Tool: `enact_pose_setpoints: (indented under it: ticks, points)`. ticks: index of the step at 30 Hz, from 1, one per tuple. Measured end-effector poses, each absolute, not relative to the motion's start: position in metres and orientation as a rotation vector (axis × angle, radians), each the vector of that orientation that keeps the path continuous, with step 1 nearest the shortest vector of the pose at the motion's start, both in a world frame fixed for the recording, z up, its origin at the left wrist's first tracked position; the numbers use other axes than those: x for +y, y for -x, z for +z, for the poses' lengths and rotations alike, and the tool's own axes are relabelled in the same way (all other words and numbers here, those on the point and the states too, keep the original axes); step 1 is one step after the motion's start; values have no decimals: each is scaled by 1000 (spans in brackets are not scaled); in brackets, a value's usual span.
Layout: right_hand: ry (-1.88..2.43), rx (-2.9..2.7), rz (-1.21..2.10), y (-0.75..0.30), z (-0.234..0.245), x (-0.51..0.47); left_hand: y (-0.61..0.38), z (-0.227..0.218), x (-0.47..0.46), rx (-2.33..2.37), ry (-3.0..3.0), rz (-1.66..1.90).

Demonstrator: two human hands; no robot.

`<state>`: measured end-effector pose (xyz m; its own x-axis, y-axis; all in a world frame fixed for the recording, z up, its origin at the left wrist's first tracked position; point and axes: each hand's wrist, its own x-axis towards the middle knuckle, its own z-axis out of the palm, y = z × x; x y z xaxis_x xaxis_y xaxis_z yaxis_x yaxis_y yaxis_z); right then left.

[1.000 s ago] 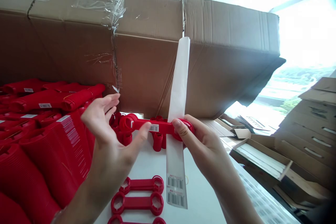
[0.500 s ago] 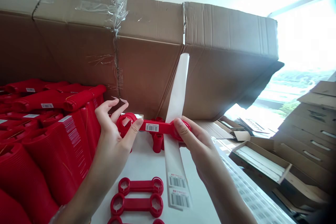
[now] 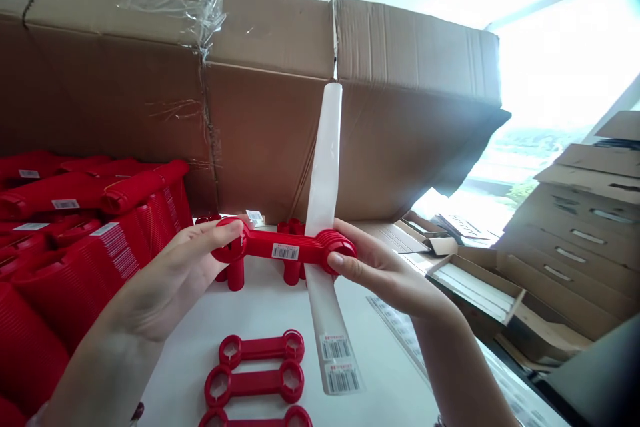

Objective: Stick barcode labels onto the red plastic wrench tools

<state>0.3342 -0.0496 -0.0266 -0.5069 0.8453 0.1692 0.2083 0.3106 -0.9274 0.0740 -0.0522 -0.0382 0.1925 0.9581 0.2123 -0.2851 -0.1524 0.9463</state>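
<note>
A stack of red plastic double-ring connectors [image 3: 265, 248] spans both hands, raised above the white table. A white barcode sticker is on its bar. My left hand [image 3: 200, 247] is closed round the left ring end, thumb and fingers pinching it. My right hand [image 3: 385, 273] grips the right ring end, its thumb in front at the ring and its fingers behind. Behind the stack passes a white label strip [image 3: 325, 167], reaching from the cardboard down to the table, with barcode stickers [image 3: 343, 377] at its lower end. More red connectors [image 3: 257, 383] lie in a row on the table below.
Large piles of red connectors [image 3: 75, 227] fill the left side. A cardboard box wall [image 3: 270, 120] closes off the back. Label sheets [image 3: 400, 327] lie at the right table edge, with open cartons [image 3: 480, 287] and stacked boxes [image 3: 580, 240] beyond.
The stack has tipped, so its several layered edges show. My left hand has shifted from pressing near the sticker to holding the left ring end. The view has moved slightly right.
</note>
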Motion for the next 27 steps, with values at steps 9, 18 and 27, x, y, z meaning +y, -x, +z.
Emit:
enact_pose_setpoints:
  ticks: [9,18,27]
  points:
    - [1006,-1673,941,-327,-30,-41,-76,-35,-58,729,-1129,1135]
    - [1156,-1538,665,-302,-42,-51,-83,-47,-54,1306,-1484,1470]
    - [1209,-1567,327,-295,-47,-57,-99,-25,-96,1207,-1446,1703]
